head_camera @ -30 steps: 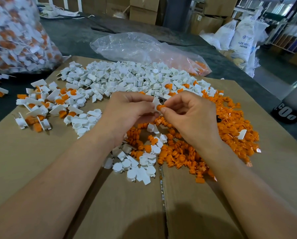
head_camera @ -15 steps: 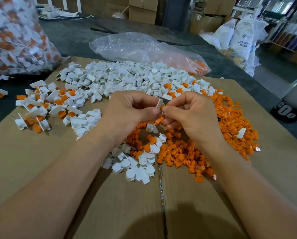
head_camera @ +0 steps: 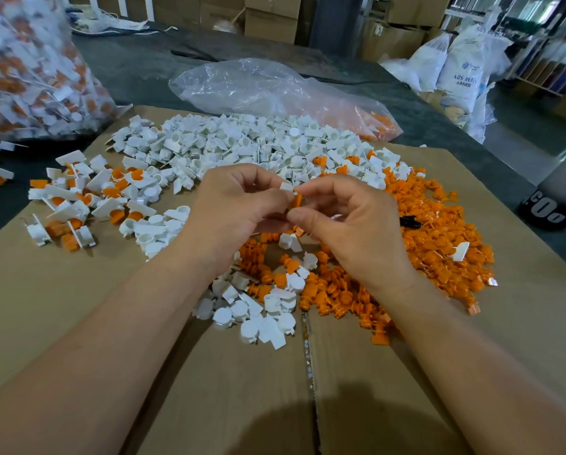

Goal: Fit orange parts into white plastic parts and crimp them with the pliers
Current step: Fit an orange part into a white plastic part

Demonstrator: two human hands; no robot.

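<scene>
Cardboard sheet (head_camera: 61, 307): my L hand (head_camera: 239, 208) pinches white part (head_camera: 287, 187), R hand (head_camera: 357, 224) pinches orange part (head_camera: 297, 201), upright, touching just below.

flattened cardboard sheet (head_camera: 78, 307), dark grey table cover (head_camera: 137, 67) under it, crumpled clear plastic bag (head_camera: 248, 87) at far edge, white ABS resin sacks (head_camera: 465, 70) right rear, stacked cardboard boxes (head_camera: 271, 14) behind, black item with white lettering (head_camera: 541, 211) at right, possibly a container

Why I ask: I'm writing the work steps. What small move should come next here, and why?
Probably press the orange part into the white part until seated. The left hand pinches the white part, the right hand pinches the orange one, and the pieces meet at the fingertips with orange plainly showing.
</scene>
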